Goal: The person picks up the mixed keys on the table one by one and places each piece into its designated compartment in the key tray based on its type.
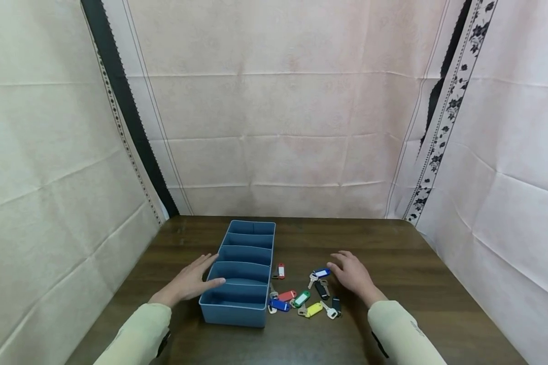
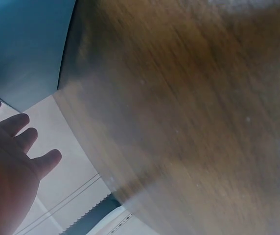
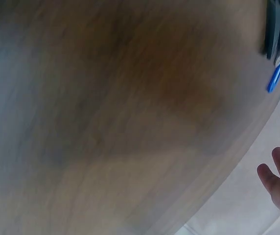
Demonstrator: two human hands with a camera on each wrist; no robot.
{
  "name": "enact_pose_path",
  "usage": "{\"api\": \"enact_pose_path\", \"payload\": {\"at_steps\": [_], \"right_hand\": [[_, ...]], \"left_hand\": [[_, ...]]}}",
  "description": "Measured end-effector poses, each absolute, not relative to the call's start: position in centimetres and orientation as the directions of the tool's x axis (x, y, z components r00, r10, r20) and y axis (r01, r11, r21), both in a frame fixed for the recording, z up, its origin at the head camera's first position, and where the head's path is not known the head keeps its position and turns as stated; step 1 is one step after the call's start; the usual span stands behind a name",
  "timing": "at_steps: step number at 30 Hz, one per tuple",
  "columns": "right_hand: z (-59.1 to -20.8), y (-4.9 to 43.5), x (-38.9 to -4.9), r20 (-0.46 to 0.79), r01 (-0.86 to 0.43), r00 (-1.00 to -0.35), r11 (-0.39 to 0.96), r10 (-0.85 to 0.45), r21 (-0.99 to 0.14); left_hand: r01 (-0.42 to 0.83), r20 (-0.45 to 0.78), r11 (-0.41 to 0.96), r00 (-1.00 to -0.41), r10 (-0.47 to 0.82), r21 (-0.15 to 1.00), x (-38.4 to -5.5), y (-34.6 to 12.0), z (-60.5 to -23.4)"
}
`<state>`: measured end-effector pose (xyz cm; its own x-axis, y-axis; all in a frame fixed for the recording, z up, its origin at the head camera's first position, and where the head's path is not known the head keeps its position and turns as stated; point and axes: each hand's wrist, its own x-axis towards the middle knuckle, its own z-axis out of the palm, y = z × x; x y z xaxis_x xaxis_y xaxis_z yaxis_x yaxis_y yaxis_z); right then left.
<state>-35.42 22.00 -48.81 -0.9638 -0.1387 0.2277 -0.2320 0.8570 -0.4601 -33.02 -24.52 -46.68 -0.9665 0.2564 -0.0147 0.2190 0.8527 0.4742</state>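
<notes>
A long blue bin (image 1: 235, 318), split by dividers into several compartments, stands on the table. My left hand (image 1: 193, 279) is at its left rim, fingers extended and thumb over the near part; whether it touches is unclear. In the left wrist view, the fingers spread beside the bin wall (image 2: 22, 49). Right of the bin lie keys with coloured tags: red (image 1: 287, 295), green (image 1: 301, 298), yellow (image 1: 314, 309), black (image 1: 321, 289) and blue (image 1: 280, 304). My right hand (image 1: 352, 274) hovers or rests just right of another blue tag (image 1: 321, 272), loosely bent and holding nothing visible.
The dark wooden table (image 1: 438, 314) extends on both sides of the bin and keys. Pale cloth (image 1: 274, 111) hangs behind the table's back edge, and more cloth (image 1: 520, 167) hangs on the right. A separate red-and-white tag (image 1: 280, 270) lies close to the bin's right wall.
</notes>
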Motion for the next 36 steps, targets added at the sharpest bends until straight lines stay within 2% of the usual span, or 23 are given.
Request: {"api": "enact_pose_path", "payload": {"at_steps": [15, 28, 36], "right_hand": [[-49.8, 18.6, -35.7, 0.205, -0.268, -0.959, 0.855, -0.194, -0.444], [-50.0, 17.7, -36.1, 0.176, -0.224, -0.97, 0.895, -0.167, -0.386], [-50.4, 17.4, -36.4, 0.197, -0.249, -0.962, 0.895, -0.187, -0.37]], "left_hand": [[0.14, -0.047, 0.795, -0.977, 0.207, 0.59, -33.1, -24.8, -47.4], [0.094, -0.077, 0.771, -0.98, 0.183, 0.63, -32.6, -24.6, -47.2], [0.096, -0.077, 0.757, -0.979, 0.19, 0.646, -32.6, -24.7, -47.2]]}}
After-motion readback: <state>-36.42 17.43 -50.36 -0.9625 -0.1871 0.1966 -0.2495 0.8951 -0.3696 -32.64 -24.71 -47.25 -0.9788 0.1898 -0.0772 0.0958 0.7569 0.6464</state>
